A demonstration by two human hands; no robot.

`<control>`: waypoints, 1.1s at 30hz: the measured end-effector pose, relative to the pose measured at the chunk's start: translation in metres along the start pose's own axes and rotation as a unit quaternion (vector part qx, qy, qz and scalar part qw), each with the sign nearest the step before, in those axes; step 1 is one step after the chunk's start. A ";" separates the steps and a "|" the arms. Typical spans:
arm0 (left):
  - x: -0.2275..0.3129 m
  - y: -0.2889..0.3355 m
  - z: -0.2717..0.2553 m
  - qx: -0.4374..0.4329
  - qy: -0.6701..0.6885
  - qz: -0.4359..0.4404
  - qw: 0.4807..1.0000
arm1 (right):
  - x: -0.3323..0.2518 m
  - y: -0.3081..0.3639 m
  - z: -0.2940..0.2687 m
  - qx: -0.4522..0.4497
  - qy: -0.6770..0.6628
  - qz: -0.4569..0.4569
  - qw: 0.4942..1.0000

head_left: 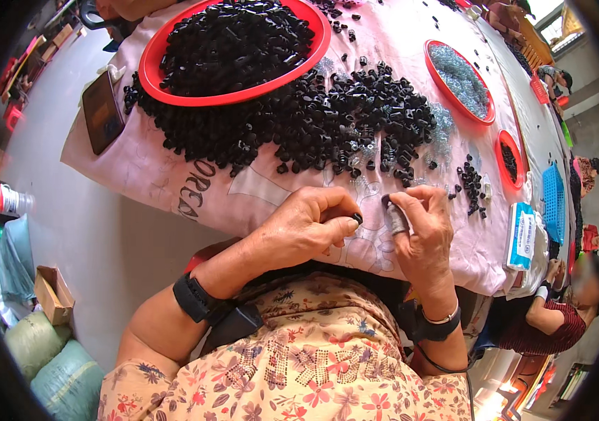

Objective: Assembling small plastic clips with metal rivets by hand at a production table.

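Note:
My left hand [310, 223] is closed, its thumb and forefinger pinching a small black plastic part [357, 218]. A short way to the right, my right hand [426, 223] is closed too, with a small black piece [385, 201] at its fingertips. A greyish-white wrap [398, 219] covers one of its digits. Both hands are just above the near edge of the pink cloth [257, 168]. Beyond them spreads a heap of loose black plastic parts [299, 133], with fine clear or silvery springs [442, 126] scattered at its right side.
A large red basin [243, 97] of black parts stands at the far left. To the right are a red tray [490, 116] of springs, a smaller red tray [517, 172], a tissue pack [522, 238] and a blue basket [554, 203]. A phone [103, 112] lies at the left edge. Co-workers sit along the right.

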State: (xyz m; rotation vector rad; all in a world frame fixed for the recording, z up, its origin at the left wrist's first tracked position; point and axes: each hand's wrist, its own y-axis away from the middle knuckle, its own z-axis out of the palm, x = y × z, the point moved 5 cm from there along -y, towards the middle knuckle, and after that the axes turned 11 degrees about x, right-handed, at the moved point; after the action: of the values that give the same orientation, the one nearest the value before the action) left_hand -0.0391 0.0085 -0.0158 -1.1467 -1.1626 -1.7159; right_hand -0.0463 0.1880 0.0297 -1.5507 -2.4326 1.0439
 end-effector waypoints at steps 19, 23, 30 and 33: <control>0.000 -0.001 -0.001 -0.007 0.009 -0.011 1.000 | 0.000 0.003 0.007 -0.047 -0.093 0.075 0.992; -0.001 -0.003 -0.005 -0.011 0.065 -0.024 0.998 | 0.002 0.004 0.011 -0.043 -0.092 0.082 0.991; -0.001 -0.004 -0.007 -0.017 0.096 -0.026 0.995 | 0.004 0.007 0.007 -0.019 -0.113 0.108 0.988; -0.002 -0.004 -0.004 -0.017 0.071 -0.027 0.997 | 0.006 0.008 0.007 -0.015 -0.119 0.104 0.987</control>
State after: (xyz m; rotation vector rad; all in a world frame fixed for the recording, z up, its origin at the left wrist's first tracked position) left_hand -0.0432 0.0058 -0.0194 -1.0048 -1.0901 -1.8336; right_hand -0.0457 0.1917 0.0181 -1.8172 -2.4849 1.3049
